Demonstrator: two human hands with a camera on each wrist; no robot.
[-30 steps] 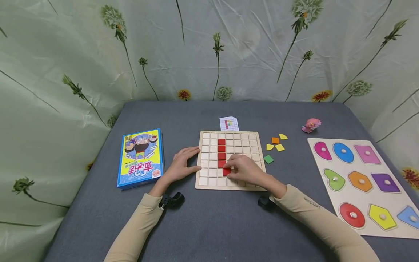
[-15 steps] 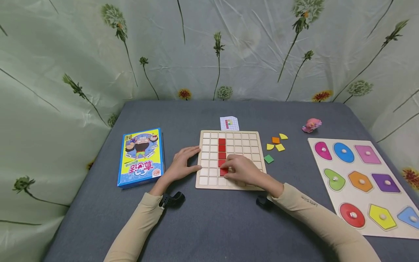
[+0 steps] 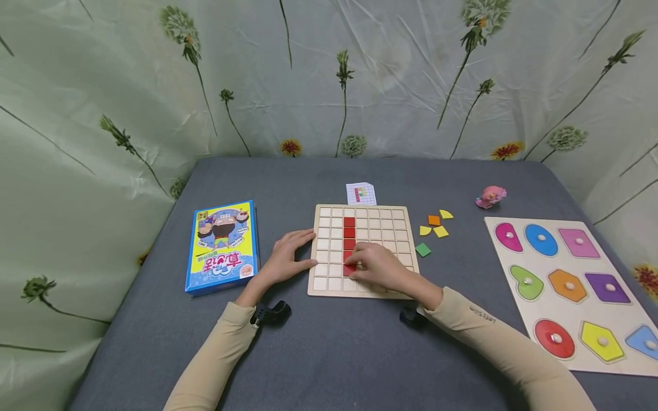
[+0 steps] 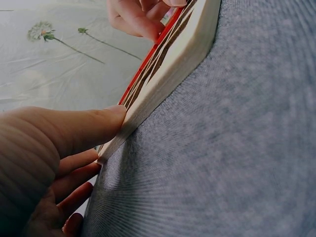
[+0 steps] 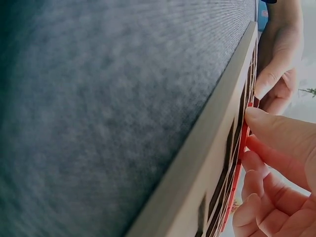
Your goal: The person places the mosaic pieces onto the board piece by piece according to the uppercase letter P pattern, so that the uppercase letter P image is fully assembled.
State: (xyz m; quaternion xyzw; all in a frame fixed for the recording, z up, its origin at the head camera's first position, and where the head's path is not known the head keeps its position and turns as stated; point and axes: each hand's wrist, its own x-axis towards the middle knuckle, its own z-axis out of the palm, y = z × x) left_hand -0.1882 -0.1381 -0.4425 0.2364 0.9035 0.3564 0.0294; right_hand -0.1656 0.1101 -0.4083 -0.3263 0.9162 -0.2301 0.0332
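A wooden grid board (image 3: 320, 290) with raised cell lines lies in front of me, and red square tiles (image 3: 349, 232) run down one of its columns. At the lower end of that column my right hand (image 3: 382, 267) pinches another red square tile (image 5: 244, 131) between thumb and index finger. Its other fingers curl loosely behind, as the right wrist view shows. My left hand (image 3: 285, 257) rests at the board's left edge, thumb (image 4: 106, 121) on the rim and fingers spread along the side.
Right of the board lie yellow pieces (image 3: 440, 232), an orange square (image 3: 434, 220) and a green one (image 3: 423, 249). A pattern card (image 3: 361, 194) is behind it. A blue-yellow box (image 3: 221, 248) stands left; a shape puzzle (image 3: 540, 311) and pink figurine (image 3: 490, 197) are right.
My right hand has shifted slightly left with the red tile, which now lines up with the red column above it. The left hand has stayed put.
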